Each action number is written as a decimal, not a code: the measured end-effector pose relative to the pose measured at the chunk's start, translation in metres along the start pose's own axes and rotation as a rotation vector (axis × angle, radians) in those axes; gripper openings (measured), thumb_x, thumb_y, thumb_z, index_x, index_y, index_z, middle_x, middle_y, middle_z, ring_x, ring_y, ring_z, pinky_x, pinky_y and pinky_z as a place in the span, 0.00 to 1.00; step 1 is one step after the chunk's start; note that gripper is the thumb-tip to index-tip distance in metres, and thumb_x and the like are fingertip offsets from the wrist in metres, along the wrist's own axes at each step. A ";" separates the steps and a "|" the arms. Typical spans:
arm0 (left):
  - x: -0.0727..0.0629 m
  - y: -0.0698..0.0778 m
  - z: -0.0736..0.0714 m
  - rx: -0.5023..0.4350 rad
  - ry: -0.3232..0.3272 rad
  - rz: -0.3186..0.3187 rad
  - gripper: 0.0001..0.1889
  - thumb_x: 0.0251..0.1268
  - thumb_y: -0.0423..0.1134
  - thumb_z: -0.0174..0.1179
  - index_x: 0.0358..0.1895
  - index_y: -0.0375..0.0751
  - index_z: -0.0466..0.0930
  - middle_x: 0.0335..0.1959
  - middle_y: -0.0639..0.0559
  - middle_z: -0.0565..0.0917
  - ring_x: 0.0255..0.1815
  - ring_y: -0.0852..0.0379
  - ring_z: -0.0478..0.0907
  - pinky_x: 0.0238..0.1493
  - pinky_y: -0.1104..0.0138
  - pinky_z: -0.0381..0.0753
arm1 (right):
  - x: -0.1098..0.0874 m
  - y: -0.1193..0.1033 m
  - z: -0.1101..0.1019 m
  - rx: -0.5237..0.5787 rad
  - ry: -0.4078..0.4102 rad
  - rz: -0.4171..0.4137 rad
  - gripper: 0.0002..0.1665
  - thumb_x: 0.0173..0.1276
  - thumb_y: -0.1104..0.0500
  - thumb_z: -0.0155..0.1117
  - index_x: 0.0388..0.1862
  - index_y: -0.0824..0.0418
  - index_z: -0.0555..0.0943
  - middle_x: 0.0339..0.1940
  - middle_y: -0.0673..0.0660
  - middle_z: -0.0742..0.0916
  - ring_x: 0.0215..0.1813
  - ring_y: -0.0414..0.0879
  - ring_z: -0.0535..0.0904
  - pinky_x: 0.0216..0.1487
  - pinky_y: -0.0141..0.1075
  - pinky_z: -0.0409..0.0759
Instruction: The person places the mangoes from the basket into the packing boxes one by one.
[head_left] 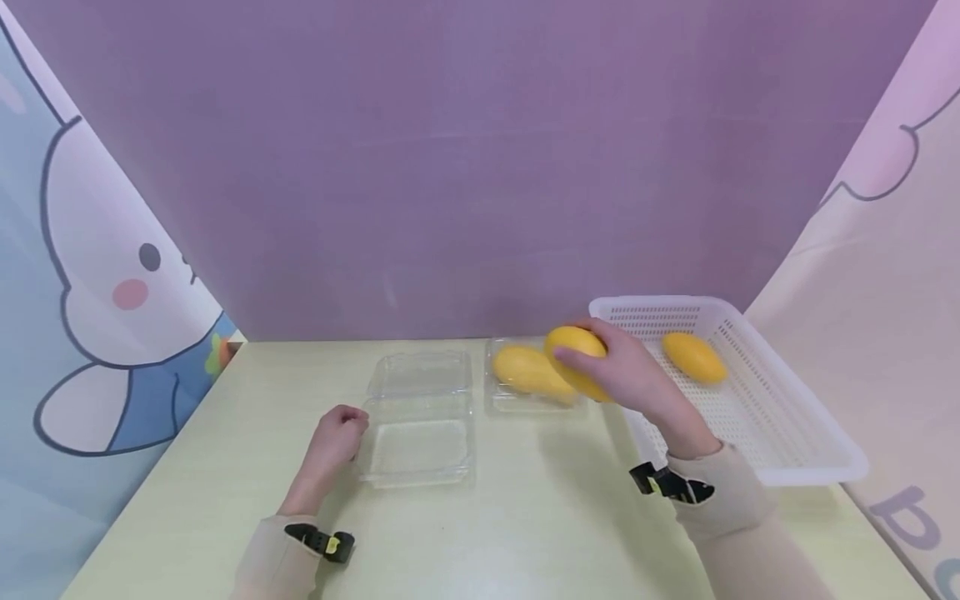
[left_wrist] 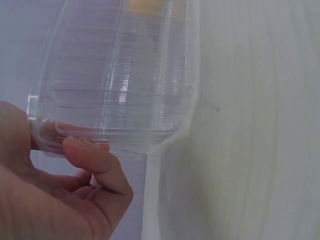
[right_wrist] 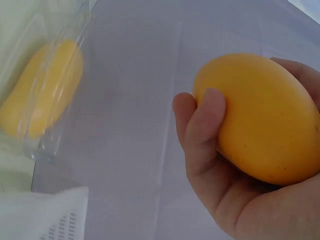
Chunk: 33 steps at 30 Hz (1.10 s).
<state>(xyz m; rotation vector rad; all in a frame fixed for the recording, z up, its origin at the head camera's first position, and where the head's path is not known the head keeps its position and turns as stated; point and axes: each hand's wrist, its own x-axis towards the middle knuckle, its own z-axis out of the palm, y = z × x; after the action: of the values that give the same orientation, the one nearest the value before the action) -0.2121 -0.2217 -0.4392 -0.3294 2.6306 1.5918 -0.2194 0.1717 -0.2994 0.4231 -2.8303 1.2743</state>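
In the head view my right hand grips a yellow mango, raised between the white basket and a clear plastic box. The right wrist view shows fingers curled round this mango. My left hand is at the left side of an open, hinged clear clamshell box, its lid folded back toward the wall. In the left wrist view, thumb and fingers pinch the edge of that clamshell box. Beside it, a second clear box contains yellow mango, seen through the plastic.
A white perforated basket stands at the right with one mango inside. A purple wall rises behind the pale table. Printed cloths hang on both sides.
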 end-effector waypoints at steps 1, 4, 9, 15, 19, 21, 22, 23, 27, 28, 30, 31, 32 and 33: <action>0.000 0.000 0.000 -0.002 -0.001 0.003 0.17 0.75 0.35 0.45 0.57 0.25 0.71 0.35 0.40 0.75 0.26 0.54 0.70 0.30 0.61 0.71 | 0.000 0.000 0.003 0.012 0.005 -0.009 0.34 0.71 0.41 0.65 0.69 0.57 0.74 0.54 0.60 0.83 0.45 0.53 0.79 0.43 0.42 0.78; 0.000 0.000 0.000 0.000 -0.001 0.004 0.17 0.75 0.35 0.46 0.57 0.24 0.71 0.34 0.40 0.75 0.26 0.54 0.70 0.30 0.61 0.71 | 0.000 0.001 0.011 0.048 0.012 -0.026 0.33 0.71 0.41 0.65 0.69 0.56 0.74 0.53 0.60 0.83 0.44 0.52 0.79 0.42 0.42 0.78; 0.001 -0.001 0.000 -0.004 -0.001 0.005 0.18 0.75 0.35 0.46 0.58 0.24 0.71 0.35 0.40 0.76 0.26 0.54 0.70 0.30 0.61 0.71 | 0.001 0.002 0.025 0.070 0.049 -0.037 0.33 0.71 0.41 0.66 0.68 0.55 0.75 0.54 0.59 0.83 0.47 0.53 0.78 0.46 0.43 0.76; 0.002 -0.002 0.001 -0.002 0.004 -0.002 0.17 0.75 0.36 0.47 0.58 0.25 0.72 0.34 0.40 0.76 0.26 0.54 0.70 0.30 0.61 0.71 | 0.004 -0.004 0.038 0.086 0.080 -0.063 0.32 0.71 0.43 0.67 0.68 0.56 0.75 0.54 0.59 0.83 0.47 0.53 0.77 0.46 0.43 0.76; 0.002 -0.001 0.001 -0.007 0.003 -0.002 0.18 0.76 0.36 0.47 0.58 0.25 0.71 0.34 0.41 0.75 0.26 0.54 0.70 0.30 0.61 0.72 | 0.006 -0.008 0.044 0.112 0.100 -0.067 0.32 0.71 0.44 0.66 0.68 0.58 0.75 0.53 0.61 0.83 0.46 0.53 0.77 0.44 0.42 0.76; 0.002 -0.001 0.001 -0.007 0.003 0.001 0.17 0.76 0.36 0.47 0.58 0.26 0.71 0.34 0.41 0.75 0.26 0.54 0.70 0.30 0.61 0.71 | 0.007 -0.009 0.049 0.130 0.107 -0.064 0.33 0.71 0.45 0.67 0.69 0.59 0.75 0.54 0.61 0.82 0.46 0.54 0.77 0.43 0.42 0.76; 0.003 -0.001 0.001 -0.008 0.003 0.002 0.17 0.76 0.36 0.46 0.57 0.26 0.72 0.33 0.41 0.75 0.26 0.54 0.70 0.30 0.61 0.71 | 0.008 -0.009 0.051 0.139 0.109 -0.067 0.33 0.71 0.45 0.67 0.69 0.59 0.74 0.54 0.61 0.82 0.47 0.54 0.76 0.43 0.42 0.75; 0.003 -0.001 0.001 -0.009 0.002 0.001 0.17 0.76 0.36 0.46 0.57 0.26 0.72 0.33 0.41 0.75 0.26 0.54 0.70 0.30 0.61 0.71 | 0.008 -0.010 0.054 0.146 0.112 -0.067 0.33 0.71 0.45 0.67 0.69 0.59 0.74 0.55 0.61 0.82 0.47 0.54 0.76 0.43 0.42 0.75; 0.004 -0.001 0.001 -0.011 0.000 0.003 0.17 0.76 0.36 0.46 0.57 0.26 0.72 0.32 0.42 0.75 0.25 0.54 0.69 0.30 0.61 0.71 | 0.009 -0.013 0.066 0.177 0.110 -0.066 0.34 0.71 0.46 0.67 0.70 0.58 0.74 0.56 0.61 0.82 0.48 0.54 0.76 0.43 0.42 0.76; 0.004 -0.001 0.001 -0.011 -0.002 0.003 0.17 0.76 0.36 0.46 0.57 0.26 0.72 0.31 0.42 0.74 0.25 0.54 0.69 0.30 0.61 0.71 | 0.009 -0.014 0.069 0.186 0.107 -0.062 0.34 0.71 0.46 0.67 0.71 0.57 0.74 0.56 0.60 0.82 0.48 0.54 0.76 0.43 0.42 0.76; 0.003 -0.001 0.002 -0.010 -0.004 0.003 0.18 0.76 0.37 0.46 0.58 0.26 0.71 0.31 0.43 0.74 0.25 0.54 0.69 0.30 0.61 0.71 | 0.010 -0.016 0.076 0.203 0.108 -0.055 0.34 0.71 0.46 0.67 0.71 0.56 0.74 0.55 0.60 0.82 0.48 0.54 0.77 0.42 0.42 0.77; 0.003 -0.001 0.001 -0.008 -0.002 0.003 0.18 0.76 0.37 0.46 0.58 0.26 0.71 0.31 0.43 0.74 0.25 0.54 0.69 0.30 0.61 0.71 | 0.010 -0.017 0.080 0.211 0.110 -0.052 0.34 0.70 0.46 0.67 0.71 0.56 0.74 0.55 0.60 0.82 0.48 0.54 0.77 0.42 0.42 0.77; 0.002 -0.001 0.001 -0.009 -0.002 0.000 0.17 0.76 0.37 0.46 0.58 0.26 0.71 0.30 0.43 0.74 0.25 0.54 0.69 0.30 0.61 0.71 | 0.011 -0.017 0.083 0.218 0.114 -0.052 0.33 0.70 0.46 0.68 0.71 0.55 0.74 0.55 0.59 0.83 0.47 0.54 0.77 0.42 0.42 0.78; 0.002 -0.002 0.001 -0.009 -0.001 -0.001 0.17 0.76 0.37 0.46 0.58 0.26 0.71 0.30 0.43 0.74 0.25 0.54 0.69 0.30 0.61 0.71 | 0.012 -0.018 0.087 0.221 0.120 -0.050 0.33 0.70 0.46 0.68 0.71 0.55 0.74 0.54 0.59 0.83 0.47 0.54 0.77 0.42 0.42 0.78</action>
<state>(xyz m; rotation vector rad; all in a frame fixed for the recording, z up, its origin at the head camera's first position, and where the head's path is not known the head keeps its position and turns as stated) -0.2138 -0.2219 -0.4413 -0.3309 2.6232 1.6033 -0.2172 0.0930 -0.3431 0.4027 -2.5754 1.5533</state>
